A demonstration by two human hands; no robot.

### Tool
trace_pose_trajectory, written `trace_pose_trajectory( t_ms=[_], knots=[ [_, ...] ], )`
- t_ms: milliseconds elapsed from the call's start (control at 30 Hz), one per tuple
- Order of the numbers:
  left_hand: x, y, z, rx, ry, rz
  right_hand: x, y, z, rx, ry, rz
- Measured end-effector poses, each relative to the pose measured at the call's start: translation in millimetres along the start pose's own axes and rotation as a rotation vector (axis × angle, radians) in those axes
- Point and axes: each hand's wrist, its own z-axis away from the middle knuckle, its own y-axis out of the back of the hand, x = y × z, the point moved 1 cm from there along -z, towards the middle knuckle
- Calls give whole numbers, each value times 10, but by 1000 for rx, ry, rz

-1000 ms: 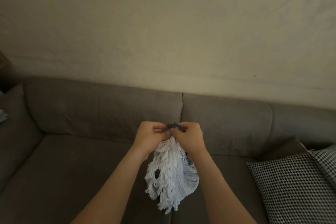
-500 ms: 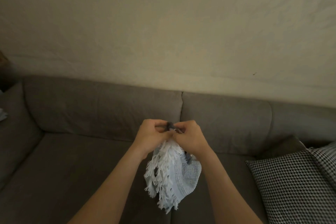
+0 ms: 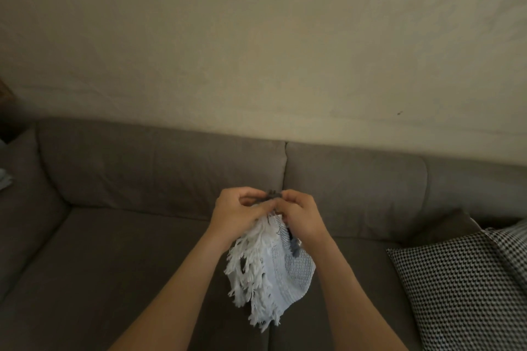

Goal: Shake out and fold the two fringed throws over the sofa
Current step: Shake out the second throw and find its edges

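Left hand: I see the left hand (image 3: 236, 214) curled. It pinches the top of the throw between thumb and fingers.
Right hand: The right hand (image 3: 302, 219) is curled too and pinches the same top edge. The two hands touch each other.
Throw: The pale blue throw (image 3: 288, 273) hangs down from both hands in a small bunch. It is in the air over the middle of the sofa seat. I cannot see it touch the seat.
Fringe: The white fringe (image 3: 251, 268) hangs on the left side of the bunch. A few dark threads (image 3: 272, 195) poke out above the fingers.
Sofa: The grey-brown sofa (image 3: 128, 251) runs from left to right under the hands, against the wall (image 3: 256, 37).
Pillow: A black and white checked pillow (image 3: 462, 285) sits at the right end of the seat, well apart from the throw.
Far left: A small pale bit (image 3: 4, 179) shows at the left edge. I cannot tell if it is the second throw.
Done: I think the edges of this throw are held together, so it looks partly folded.
Left to do: I think this throw is not yet laid over the sofa. I see no folded throw on the sofa, so I think much of the job is left.
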Motion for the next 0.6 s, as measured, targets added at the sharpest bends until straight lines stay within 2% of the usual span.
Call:
trace_pose_trajectory(
  t_ms=[100,233,367,600],
  knots=[
    [-31,1,-2,37,3,-17,-2,-7,42,-44,4,-17],
    [-75,38,-20,-5,7,-74,23,11,9,-51,-2,-25],
    [-104,57,-41,-16,55,-16,63,5,-10,-34,-19,-74],
    [-209,70,-100,122,244,294,74,-66,57,59,-44,-203]
  ],
)
